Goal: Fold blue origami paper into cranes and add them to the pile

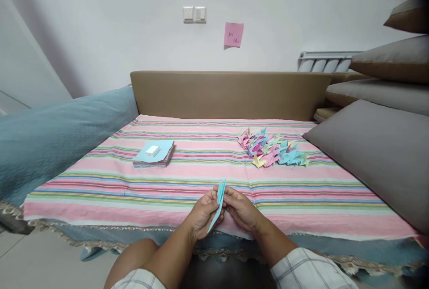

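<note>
A narrow piece of folded light-blue paper [219,199] stands on edge between my two hands, above the front edge of the striped cloth. My left hand [205,214] grips it from the left, thumb pressed against its side. On the other side, my right hand [241,208] pinches its upper part between thumb and fingers. Some fingertips behind the paper are hidden. To the far right lies a group of folded paper cranes [268,148] in pink, blue, yellow, purple and green. A stack of square paper [161,159] with a light-blue top sheet sits at the left.
A small white block [153,151] rests on the paper stack. The striped cloth [201,173] covers the sofa seat, with a brown backrest [228,94] behind. Grey cushions [365,155] are piled at the right; a blue-covered armrest [73,132] bounds the left.
</note>
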Motion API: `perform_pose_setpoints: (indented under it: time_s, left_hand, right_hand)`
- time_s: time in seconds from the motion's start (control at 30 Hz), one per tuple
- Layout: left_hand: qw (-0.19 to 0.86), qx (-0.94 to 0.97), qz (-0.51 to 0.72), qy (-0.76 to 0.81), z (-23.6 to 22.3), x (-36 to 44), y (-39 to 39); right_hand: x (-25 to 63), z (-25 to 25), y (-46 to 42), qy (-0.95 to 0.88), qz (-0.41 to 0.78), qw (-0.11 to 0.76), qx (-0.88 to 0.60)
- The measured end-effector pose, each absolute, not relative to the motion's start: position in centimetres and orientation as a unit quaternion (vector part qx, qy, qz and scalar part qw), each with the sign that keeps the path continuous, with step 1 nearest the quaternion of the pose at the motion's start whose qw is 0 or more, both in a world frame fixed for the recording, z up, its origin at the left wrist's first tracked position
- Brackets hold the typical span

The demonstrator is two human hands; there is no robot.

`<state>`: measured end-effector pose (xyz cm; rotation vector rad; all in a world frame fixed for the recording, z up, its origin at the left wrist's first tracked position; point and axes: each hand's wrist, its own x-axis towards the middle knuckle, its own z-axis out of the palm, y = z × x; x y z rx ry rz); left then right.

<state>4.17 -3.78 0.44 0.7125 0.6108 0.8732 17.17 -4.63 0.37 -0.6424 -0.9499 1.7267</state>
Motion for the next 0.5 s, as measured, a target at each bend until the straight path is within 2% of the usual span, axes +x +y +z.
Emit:
perform_pose_setpoints:
  time_s: [0.2,0.4,0.5]
  left_hand:
    - [0.72,0.362,0.467,0.365,0.6,3.4,-2.7]
    - [0.643,0.464,0.495,0.355,0.6,2.9,-2.3]
    - [0.624,0.464,0.515,0.361,0.2,3.1,-2.2]
  right_hand:
    - [17.7,0.3,-4.1,-0.402,0.674,0.547,-0.291]
    - [17.8,-1.0,-3.4,-0.415,0.652,0.522,-0.361]
    - [17.7,-1.3,-3.2,-0.425,0.626,0.537,-0.374]
